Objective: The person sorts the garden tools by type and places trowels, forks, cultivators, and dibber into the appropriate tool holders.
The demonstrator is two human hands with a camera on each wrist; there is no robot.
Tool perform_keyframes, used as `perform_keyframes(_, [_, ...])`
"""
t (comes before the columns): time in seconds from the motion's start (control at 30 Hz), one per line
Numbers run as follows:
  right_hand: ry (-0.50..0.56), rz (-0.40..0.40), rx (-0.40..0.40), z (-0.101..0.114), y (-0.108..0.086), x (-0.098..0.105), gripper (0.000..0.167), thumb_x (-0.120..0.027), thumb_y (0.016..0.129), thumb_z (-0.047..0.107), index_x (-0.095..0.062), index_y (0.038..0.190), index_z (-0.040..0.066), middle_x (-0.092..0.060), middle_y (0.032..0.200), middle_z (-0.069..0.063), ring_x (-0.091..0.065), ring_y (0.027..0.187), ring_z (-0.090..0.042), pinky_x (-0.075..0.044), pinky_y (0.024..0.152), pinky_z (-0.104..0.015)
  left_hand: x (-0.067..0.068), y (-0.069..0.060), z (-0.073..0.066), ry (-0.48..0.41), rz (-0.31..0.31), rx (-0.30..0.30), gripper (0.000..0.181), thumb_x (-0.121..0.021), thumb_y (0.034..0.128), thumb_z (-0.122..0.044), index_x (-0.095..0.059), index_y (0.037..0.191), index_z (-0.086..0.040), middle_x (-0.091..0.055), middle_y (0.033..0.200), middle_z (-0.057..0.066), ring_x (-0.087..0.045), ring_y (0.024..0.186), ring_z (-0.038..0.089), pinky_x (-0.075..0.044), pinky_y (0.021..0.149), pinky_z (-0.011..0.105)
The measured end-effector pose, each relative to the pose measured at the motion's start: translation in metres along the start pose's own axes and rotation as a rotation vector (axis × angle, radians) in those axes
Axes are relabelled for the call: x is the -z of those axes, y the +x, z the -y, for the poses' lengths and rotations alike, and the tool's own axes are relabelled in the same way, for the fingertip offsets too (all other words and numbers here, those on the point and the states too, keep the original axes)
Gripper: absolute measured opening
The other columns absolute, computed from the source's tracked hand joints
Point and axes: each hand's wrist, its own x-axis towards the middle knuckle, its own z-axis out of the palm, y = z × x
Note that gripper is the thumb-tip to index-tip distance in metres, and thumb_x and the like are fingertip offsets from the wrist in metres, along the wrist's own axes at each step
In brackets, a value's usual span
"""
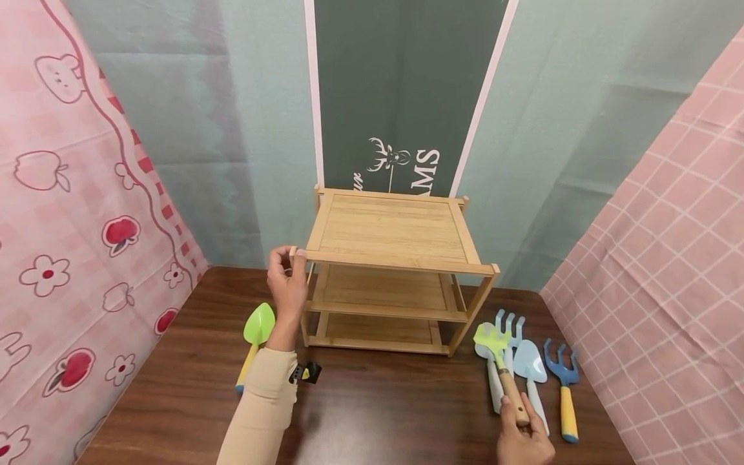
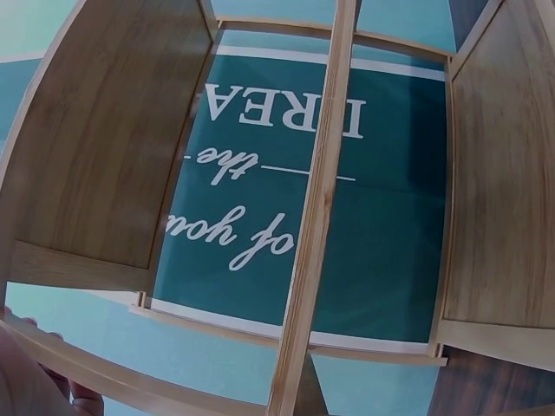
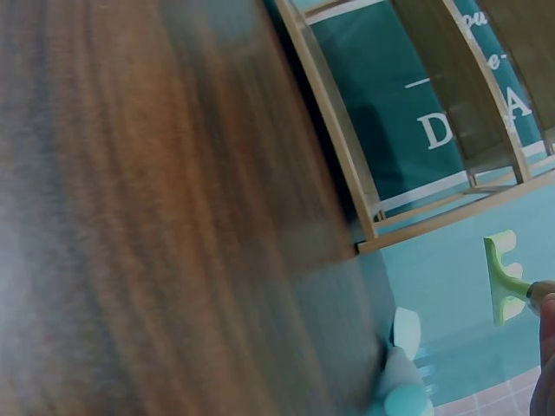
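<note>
A three-tier wooden shelf [image 1: 398, 229] stands at the back middle of the table. My left hand [image 1: 287, 287] grips the front left corner of its top tier, thumb over the edge; part of that hand [image 2: 30, 381] shows in the left wrist view. At the right, my right hand [image 1: 523, 444] holds a small green hand rake [image 1: 513, 394] by its wooden handle, its head over the other garden tools. The green prongs [image 3: 501, 279] show beside the shelf in the right wrist view.
Under and beside the rake lie a light blue trowel [image 1: 529, 361], a light blue hand fork [image 1: 509, 323] and a blue hand fork [image 1: 561, 369] with a yellow handle. Left of the shelf lies a green trowel [image 1: 259, 324]. Fabric hangs around the brown table [image 1: 372, 413].
</note>
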Motion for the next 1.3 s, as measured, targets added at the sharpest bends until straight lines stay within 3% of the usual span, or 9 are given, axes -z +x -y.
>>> perform_keyframes(0.07, [0.006, 0.012, -0.002, 0.015, -0.004, 0.001, 0.042, -0.08, 0.072, 0.018, -0.069, 0.11, 0.005, -0.063, 0.091, 0.006, -0.055, 0.063, 0.005, -0.04, 0.05, -0.008, -0.001, -0.001, 0.0, -0.001, -0.002, -0.003, 0.017, -0.055, 0.087, -0.001, -0.052, 0.095, 0.014, -0.047, 0.08, 0.003, -0.042, 0.074, 0.011, -0.034, 0.067, 0.026])
perform_keyframes(0.13, [0.015, 0.006, 0.014, 0.012, 0.001, 0.0, 0.04, -0.08, 0.072, 0.016, -0.07, 0.109, 0.006, -0.062, 0.09, 0.008, -0.056, 0.065, 0.003, -0.04, 0.052, -0.008, -0.001, -0.001, 0.0, 0.0, -0.004, -0.005, 0.017, -0.055, 0.087, -0.001, -0.052, 0.095, 0.014, -0.047, 0.08, 0.003, -0.042, 0.074, 0.011, -0.033, 0.067, 0.026])
perform_keyframes(0.3, [0.108, -0.015, 0.009, -0.002, 0.013, -0.002, 0.039, -0.081, 0.07, 0.013, -0.071, 0.108, 0.008, -0.065, 0.104, -0.005, -0.06, 0.075, -0.004, -0.042, 0.056, -0.009, 0.0, -0.001, 0.0, 0.007, -0.001, -0.009, 0.017, -0.054, 0.0872, -0.001, -0.052, 0.095, 0.014, -0.047, 0.08, 0.003, -0.042, 0.074, 0.011, -0.033, 0.066, 0.025])
perform_keyframes(0.47, [0.238, -0.004, 0.029, 0.043, 0.001, 0.0, 0.036, -0.079, 0.07, 0.003, -0.07, 0.105, 0.002, -0.065, 0.1, -0.004, -0.06, 0.079, -0.008, -0.044, 0.059, -0.01, -0.001, 0.0, -0.001, 0.008, 0.002, -0.018, 0.017, -0.054, 0.0867, 0.0, -0.052, 0.095, 0.014, -0.047, 0.08, 0.003, -0.042, 0.073, 0.011, -0.033, 0.066, 0.025])
perform_keyframes(0.7, [0.259, -0.004, 0.08, 0.065, 0.004, 0.002, 0.035, -0.08, 0.069, 0.003, -0.07, 0.102, -0.001, -0.066, 0.082, 0.007, -0.059, 0.067, -0.004, -0.043, 0.055, -0.01, -0.001, 0.0, 0.001, 0.022, 0.016, -0.045, 0.016, -0.052, 0.0873, 0.0, -0.05, 0.096, 0.014, -0.045, 0.078, 0.001, -0.042, 0.073, 0.025, -0.033, 0.065, 0.031])
perform_keyframes(0.83, [0.28, 0.007, 0.104, 0.076, 0.008, 0.003, 0.034, -0.079, 0.069, -0.001, -0.069, 0.102, -0.004, -0.065, 0.074, 0.004, -0.053, 0.054, -0.002, -0.041, 0.05, -0.01, -0.001, 0.001, 0.002, 0.024, 0.016, -0.058, 0.016, -0.052, 0.0869, 0.0, -0.05, 0.095, 0.014, -0.045, 0.078, 0.002, -0.042, 0.072, 0.03, -0.033, 0.064, 0.036])
perform_keyframes(1.17, [0.334, 0.03, 0.197, 0.094, 0.018, 0.001, 0.032, -0.076, 0.067, -0.008, -0.068, 0.099, -0.009, -0.067, 0.081, 0.0, -0.061, 0.063, -0.006, -0.047, 0.057, -0.013, 0.0, 0.002, 0.002, 0.034, 0.01, -0.068, 0.016, -0.052, 0.0868, 0.0, -0.051, 0.095, 0.014, -0.048, 0.077, 0.005, -0.042, 0.071, 0.015, -0.033, 0.062, 0.024])
perform_keyframes(1.3, [0.475, 0.079, 0.213, 0.102, 0.019, -0.001, 0.033, -0.072, 0.068, -0.016, -0.065, 0.1, -0.015, -0.067, 0.086, -0.009, -0.065, 0.07, -0.012, -0.049, 0.061, -0.017, 0.0, 0.001, 0.003, 0.027, 0.012, -0.069, 0.016, -0.052, 0.0872, 0.0, -0.051, 0.095, 0.014, -0.048, 0.076, 0.004, -0.042, 0.071, 0.015, -0.034, 0.063, 0.027])
